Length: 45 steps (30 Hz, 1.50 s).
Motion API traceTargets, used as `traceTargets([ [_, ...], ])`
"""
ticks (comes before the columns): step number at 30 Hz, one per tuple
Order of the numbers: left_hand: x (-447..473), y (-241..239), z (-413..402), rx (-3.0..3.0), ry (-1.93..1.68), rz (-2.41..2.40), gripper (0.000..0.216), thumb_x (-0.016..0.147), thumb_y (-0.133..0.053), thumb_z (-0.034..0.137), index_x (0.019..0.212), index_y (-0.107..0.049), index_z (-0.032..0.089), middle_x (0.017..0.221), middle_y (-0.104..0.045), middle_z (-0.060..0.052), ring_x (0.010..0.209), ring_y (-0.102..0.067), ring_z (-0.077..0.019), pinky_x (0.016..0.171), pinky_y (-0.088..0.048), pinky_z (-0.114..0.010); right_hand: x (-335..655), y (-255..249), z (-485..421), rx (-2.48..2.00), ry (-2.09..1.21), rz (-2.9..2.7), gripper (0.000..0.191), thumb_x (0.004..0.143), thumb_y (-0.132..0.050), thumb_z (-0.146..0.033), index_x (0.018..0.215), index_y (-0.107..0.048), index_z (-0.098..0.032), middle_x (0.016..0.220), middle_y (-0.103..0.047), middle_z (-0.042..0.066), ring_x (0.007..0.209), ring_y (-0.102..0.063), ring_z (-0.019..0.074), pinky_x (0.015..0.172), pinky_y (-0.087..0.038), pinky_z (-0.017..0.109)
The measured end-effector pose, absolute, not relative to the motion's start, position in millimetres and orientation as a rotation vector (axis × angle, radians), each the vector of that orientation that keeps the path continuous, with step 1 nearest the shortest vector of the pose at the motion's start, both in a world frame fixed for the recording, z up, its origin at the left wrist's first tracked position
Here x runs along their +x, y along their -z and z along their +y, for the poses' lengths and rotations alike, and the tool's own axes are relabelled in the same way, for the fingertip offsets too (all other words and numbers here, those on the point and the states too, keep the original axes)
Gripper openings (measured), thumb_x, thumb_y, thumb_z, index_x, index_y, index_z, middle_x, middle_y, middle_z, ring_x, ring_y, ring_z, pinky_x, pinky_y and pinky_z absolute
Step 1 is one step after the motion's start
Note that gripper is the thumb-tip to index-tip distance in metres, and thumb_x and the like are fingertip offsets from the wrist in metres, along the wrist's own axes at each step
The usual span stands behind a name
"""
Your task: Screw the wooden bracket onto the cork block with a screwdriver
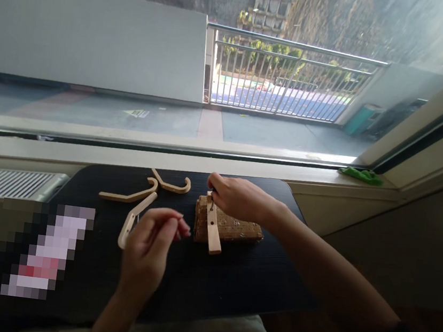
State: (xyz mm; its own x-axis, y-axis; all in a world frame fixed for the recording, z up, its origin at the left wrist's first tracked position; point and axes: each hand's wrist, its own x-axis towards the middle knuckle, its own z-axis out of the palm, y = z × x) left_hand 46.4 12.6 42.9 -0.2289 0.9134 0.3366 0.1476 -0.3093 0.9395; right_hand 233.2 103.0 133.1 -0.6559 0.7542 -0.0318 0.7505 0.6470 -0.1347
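Note:
My right hand [234,195] is closed, with the end of a slim dark tool [212,203] showing below its fingers. That tool points down at a pale wooden strip [213,236] with holes in it. The strip lies across a brown block [240,230], which looks like stacked corrugated cardboard. My left hand [152,249] hovers left of the block, thumb and fingers drawn together; whatever they hold is hidden or too small to name. Partly behind it lies a bent wooden piece [130,225] with holes. Two hook-ended wooden pieces [126,198] [172,187] rest farther back.
Everything lies on a black table [231,285] against a window sill [245,170]. A pixelated, unreadable item [52,247] is at the table's left. A green cloth [361,175] lies on the sill at the right, and a white radiator [5,182] stands at the left.

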Motion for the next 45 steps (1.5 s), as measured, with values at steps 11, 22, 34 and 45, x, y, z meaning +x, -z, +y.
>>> traceTargets([
  [11, 63, 14, 114, 1.79, -1.147, 1.294, 0.022, 0.082, -0.06, 0.024, 0.1, -0.07, 0.016, 0.106, -0.072, -0.01, 0.101, -0.066, -0.0245, 0.095, -0.052, -0.039, 238, -140, 106, -1.305, -0.254, -2.882, 0.014, 0.1, -0.041, -0.027, 0.101, -0.05, -0.016, 0.079, -0.069, 0.007, 0.06, -0.057, 0.0152, 0.049, -0.026, 0.026],
  [22, 77, 26, 120, 1.732, -1.155, 1.17, 0.021, 0.089, -0.051, 0.024, 0.098, -0.068, 0.015, 0.106, -0.069, -0.011, 0.103, -0.064, -0.0233, 0.097, -0.05, -0.038, 235, -136, 108, -1.214, -0.237, -2.889, 0.015, 0.095, -0.044, -0.021, 0.106, -0.053, -0.014, 0.102, -0.064, 0.011, 0.068, -0.058, 0.0151, 0.052, -0.028, 0.028],
  [34, 72, 31, 109, 1.779, -1.141, 1.12, 0.028, 0.091, -0.045, 0.014, 0.108, -0.066, 0.018, 0.118, -0.068, -0.01, 0.112, -0.061, -0.0223, 0.106, -0.046, -0.038, 239, -132, 108, -1.189, -0.318, -2.846, 0.014, 0.091, -0.045, -0.022, 0.1, -0.053, -0.016, 0.083, -0.067, 0.006, 0.061, -0.051, 0.0137, 0.054, -0.023, 0.029],
  [45, 68, 32, 109, 1.733, -1.146, 1.098, 0.028, 0.089, -0.046, 0.013, 0.105, -0.068, 0.019, 0.111, -0.069, -0.008, 0.109, -0.062, -0.0225, 0.105, -0.047, -0.039, 234, -135, 103, -1.192, -0.344, -2.881, 0.012, 0.092, -0.045, -0.023, 0.099, -0.053, -0.016, 0.082, -0.066, 0.006, 0.059, -0.048, 0.0126, 0.053, -0.023, 0.028],
])
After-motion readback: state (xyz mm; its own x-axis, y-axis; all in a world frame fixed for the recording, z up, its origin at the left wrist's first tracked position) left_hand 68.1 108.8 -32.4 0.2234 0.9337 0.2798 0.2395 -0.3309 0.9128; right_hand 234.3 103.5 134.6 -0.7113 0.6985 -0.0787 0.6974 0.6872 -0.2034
